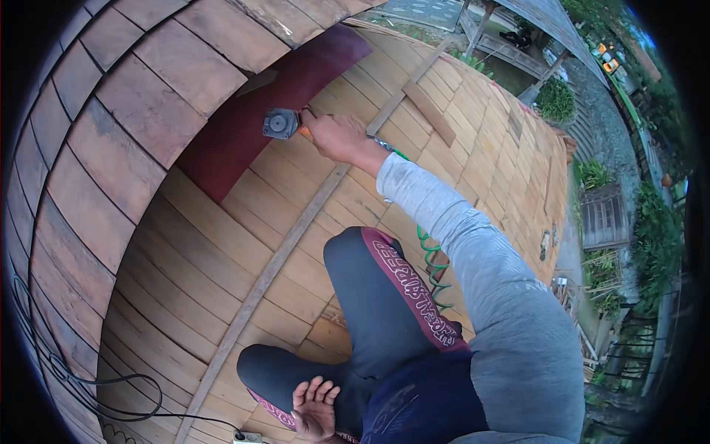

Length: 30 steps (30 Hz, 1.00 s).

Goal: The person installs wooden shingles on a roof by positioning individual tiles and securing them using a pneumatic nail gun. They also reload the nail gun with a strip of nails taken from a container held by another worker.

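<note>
My right hand reaches far forward and is closed around a nail gun with a grey, squarish head and an orange part by my fingers. The nail gun is over the lower edge of a dark red sheet, which lies on wooden shingles; whether it touches cannot be seen. A green coiled hose runs under my right arm. Near my bent knee, my left hand is palm up, its fingers loosely apart and nothing in it. A long wooden strip crosses the shingles in front of my knees.
An overhanging roof of weathered brown tiles curves along the left. Black cable loops there, leading to a pale socket block. A loose board lies ahead. Small tools rest near the right roof edge, beyond which the ground lies lower.
</note>
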Each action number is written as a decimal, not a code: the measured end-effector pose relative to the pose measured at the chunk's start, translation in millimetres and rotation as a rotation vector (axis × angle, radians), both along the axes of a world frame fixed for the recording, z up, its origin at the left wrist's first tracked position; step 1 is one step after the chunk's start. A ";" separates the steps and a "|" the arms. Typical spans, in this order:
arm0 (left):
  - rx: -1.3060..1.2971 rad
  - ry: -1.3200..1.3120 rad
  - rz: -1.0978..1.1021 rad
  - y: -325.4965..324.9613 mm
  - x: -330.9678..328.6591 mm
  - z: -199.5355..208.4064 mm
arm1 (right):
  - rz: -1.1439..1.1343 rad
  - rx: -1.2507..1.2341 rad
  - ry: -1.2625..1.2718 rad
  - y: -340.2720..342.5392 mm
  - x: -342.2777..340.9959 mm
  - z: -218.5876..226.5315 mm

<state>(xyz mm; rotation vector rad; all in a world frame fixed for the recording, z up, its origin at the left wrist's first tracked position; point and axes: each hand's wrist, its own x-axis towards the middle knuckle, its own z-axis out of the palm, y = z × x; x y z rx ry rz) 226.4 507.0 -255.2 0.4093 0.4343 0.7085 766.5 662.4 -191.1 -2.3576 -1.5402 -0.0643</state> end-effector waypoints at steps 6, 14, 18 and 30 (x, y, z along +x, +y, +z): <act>0.274 0.207 -0.009 103.2 17.6 0.0 | -0.493 -0.036 0.264 -205.1 86.1 -70.3; 0.786 0.589 -0.328 258.9 240.9 65.0 | -0.849 -0.118 0.498 -374.3 102.7 -180.0; 1.137 1.034 -0.273 317.3 399.8 46.7 | -0.847 -0.115 0.608 -391.3 93.1 -208.6; 1.964 2.012 0.314 411.9 611.8 -107.5 | -0.788 -0.247 0.742 -392.0 136.6 -199.3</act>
